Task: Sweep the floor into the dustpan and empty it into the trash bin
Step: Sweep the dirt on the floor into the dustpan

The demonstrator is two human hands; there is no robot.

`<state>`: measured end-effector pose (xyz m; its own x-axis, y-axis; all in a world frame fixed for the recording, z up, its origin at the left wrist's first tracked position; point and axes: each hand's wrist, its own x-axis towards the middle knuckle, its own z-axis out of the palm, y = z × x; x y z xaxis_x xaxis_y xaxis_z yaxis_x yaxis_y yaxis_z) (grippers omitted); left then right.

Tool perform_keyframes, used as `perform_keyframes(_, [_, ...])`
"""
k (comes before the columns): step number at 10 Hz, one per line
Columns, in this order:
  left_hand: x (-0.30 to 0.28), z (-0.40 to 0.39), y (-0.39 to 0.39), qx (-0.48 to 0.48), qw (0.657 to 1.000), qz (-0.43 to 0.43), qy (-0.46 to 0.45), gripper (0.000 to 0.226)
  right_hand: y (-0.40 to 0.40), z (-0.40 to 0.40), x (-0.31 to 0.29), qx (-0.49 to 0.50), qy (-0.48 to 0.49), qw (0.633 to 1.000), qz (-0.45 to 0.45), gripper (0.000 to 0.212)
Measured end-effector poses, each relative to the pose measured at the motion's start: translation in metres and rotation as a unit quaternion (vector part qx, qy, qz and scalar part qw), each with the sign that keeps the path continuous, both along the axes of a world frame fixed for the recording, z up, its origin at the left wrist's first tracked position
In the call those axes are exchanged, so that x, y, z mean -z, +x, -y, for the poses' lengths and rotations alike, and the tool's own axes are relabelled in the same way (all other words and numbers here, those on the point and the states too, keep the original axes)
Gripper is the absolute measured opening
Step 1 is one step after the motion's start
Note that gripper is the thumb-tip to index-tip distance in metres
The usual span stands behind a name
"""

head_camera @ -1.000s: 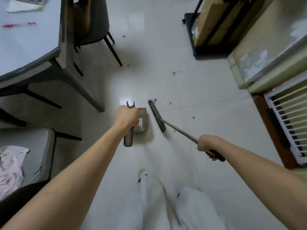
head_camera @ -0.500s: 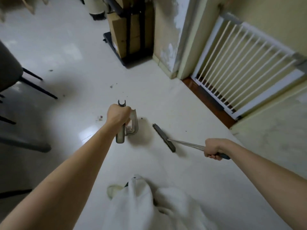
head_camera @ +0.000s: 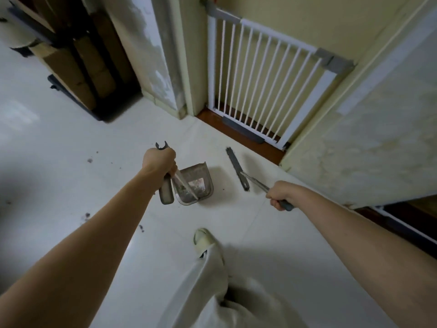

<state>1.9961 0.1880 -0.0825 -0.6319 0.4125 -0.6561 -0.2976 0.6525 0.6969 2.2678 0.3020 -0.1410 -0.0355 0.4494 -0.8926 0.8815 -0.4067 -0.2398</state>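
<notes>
Dustpan (head_camera: 195,183) | handle gripped in left hand (head_camera: 160,159) | broom (head_camera: 237,172) (floor-level) | right hand (head_camera: 281,194) fist-clamped on handle

A home: white baby gate (head_camera: 267,79) across a doorway, tiled floor (head_camera: 71,143), stacked cardboard boxes (head_camera: 78,62).

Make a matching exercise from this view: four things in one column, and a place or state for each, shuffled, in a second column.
Things:
1. grey translucent plastic dustpan
2. dark flat broom head
3. white barred safety gate
4. pale green slipper

Places or states:
A. stands across the doorway by the wall
B. on a foot, near the bottom of the view
C. hangs from the handle gripped by the left hand
D. at the end of the metal pole held by the right hand

Pairs: 1-C, 2-D, 3-A, 4-B
</notes>
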Motion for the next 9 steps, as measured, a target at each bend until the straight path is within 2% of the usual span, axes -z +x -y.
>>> perform_keyframes(1, [0.001, -0.058, -0.002, 0.056, 0.998, 0.018, 0.002, 0.021, -0.015, -0.035, -0.001, 0.104, -0.024, 0.994, -0.009, 0.016])
perform_keyframes(2, [0.001, -0.105, 0.001, 0.094, 0.995, 0.026, 0.007, 0.022, -0.028, -0.057, 0.000, 0.199, -0.034, 0.979, -0.039, 0.027])
perform_keyframes(3, [0.002, -0.156, 0.001, 0.123, 0.992, 0.023, -0.005, 0.023, -0.033, -0.085, 0.001, 0.280, -0.044, 0.957, -0.063, 0.029])
perform_keyframes(5, [0.014, -0.225, 0.000, 0.156, 0.987, 0.011, -0.033, 0.020, -0.025, -0.136, 0.022, 0.353, -0.035, 0.932, -0.076, 0.014])
perform_keyframes(6, [0.027, -0.256, -0.004, 0.140, 0.989, 0.014, -0.052, 0.017, -0.024, -0.173, 0.047, 0.348, -0.035, 0.934, -0.074, 0.013])
perform_keyframes(7, [0.040, -0.285, -0.012, 0.080, 0.994, 0.039, -0.069, 0.022, -0.033, -0.216, 0.065, 0.306, -0.046, 0.950, -0.049, 0.014])
perform_keyframes(8, [0.041, -0.311, -0.016, 0.056, 0.995, 0.029, -0.079, 0.021, -0.052, -0.252, 0.075, 0.244, -0.042, 0.969, -0.023, 0.028])
perform_keyframes(9, [0.047, -0.336, -0.025, 0.043, 0.996, 0.016, -0.073, 0.018, -0.080, -0.274, 0.080, 0.195, -0.042, 0.978, -0.055, 0.040])
